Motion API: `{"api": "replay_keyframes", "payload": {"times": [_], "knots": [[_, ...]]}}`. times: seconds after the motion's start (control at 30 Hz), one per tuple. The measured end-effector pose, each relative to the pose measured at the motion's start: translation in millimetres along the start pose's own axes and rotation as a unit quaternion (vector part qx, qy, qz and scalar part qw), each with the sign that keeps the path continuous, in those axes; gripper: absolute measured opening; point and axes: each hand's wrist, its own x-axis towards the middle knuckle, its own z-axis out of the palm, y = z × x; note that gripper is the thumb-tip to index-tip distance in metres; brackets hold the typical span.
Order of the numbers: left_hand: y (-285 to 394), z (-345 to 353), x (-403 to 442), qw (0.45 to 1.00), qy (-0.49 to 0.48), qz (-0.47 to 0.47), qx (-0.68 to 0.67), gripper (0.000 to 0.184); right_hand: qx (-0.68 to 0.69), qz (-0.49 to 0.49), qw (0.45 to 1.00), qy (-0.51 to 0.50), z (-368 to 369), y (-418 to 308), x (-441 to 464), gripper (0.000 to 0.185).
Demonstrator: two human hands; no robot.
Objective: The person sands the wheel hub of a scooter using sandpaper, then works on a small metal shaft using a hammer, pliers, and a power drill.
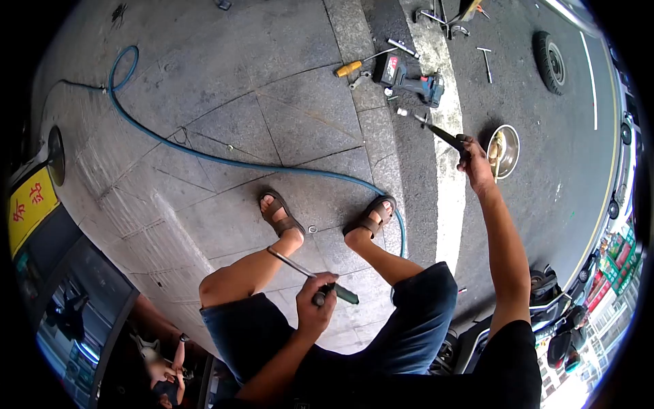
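Note:
My left hand, above my lap, is closed round a screwdriver with a green handle. Its metal shaft points up and left, and a small dark metal part also shows at the fingers. Stretched out to the right, my right hand grips a dark-handled tool, which looks like pliers. The metal tip of this tool is close to a small white-ended piece on the ground; I cannot tell whether they touch. Beside my right hand is a metal bowl with pale items inside.
A cordless power tool, a yellow-handled screwdriver and a T-handle wrench lie ahead. A tyre lies on the road. A blue hose crosses the paving by my feet. Parked scooters stand at right; another person sits lower left.

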Motion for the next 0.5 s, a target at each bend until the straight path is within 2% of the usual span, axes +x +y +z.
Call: {"api": "replay_keyframes", "payload": {"times": [0.07,0.13,0.17,0.2,0.23,0.27,0.37,0.43,0.47,0.5], "knots": [[-20,11,73,0.995,-0.044,0.093,0.016,0.025,-0.083,0.029,0.994,0.058,-25,38,24,0.032],[-29,29,154,0.975,-0.081,0.196,0.060,0.026,-0.289,-0.025,0.957,0.029,-42,65,38,0.031],[-26,40,189,0.970,-0.102,0.201,0.092,0.026,-0.395,-0.147,0.907,-0.001,-46,75,41,0.033],[-29,54,225,0.953,-0.106,0.269,0.093,0.026,-0.494,-0.259,0.830,-0.032,-47,78,37,0.035],[-40,66,260,0.943,-0.125,0.292,0.097,0.027,-0.541,-0.182,0.817,-0.079,-32,61,20,0.036],[-48,80,291,0.926,-0.126,0.341,0.100,0.027,-0.561,-0.177,0.801,-0.112,-31,66,15,0.036],[-75,116,361,0.915,-0.145,0.361,0.105,0.027,-0.576,-0.164,0.786,-0.152,-48,91,-1,0.037],[-101,140,396,0.908,-0.155,0.377,0.095,0.028,-0.530,-0.114,0.833,-0.113,-48,92,-23,0.039],[-112,152,409,0.900,-0.163,0.395,0.084,0.028,-0.487,-0.167,0.852,-0.092,-67,120,-19,0.038],[-121,165,420,0.900,-0.174,0.391,0.082,0.029,-0.439,-0.122,0.889,-0.055,-73,127,-23,0.037]]}}
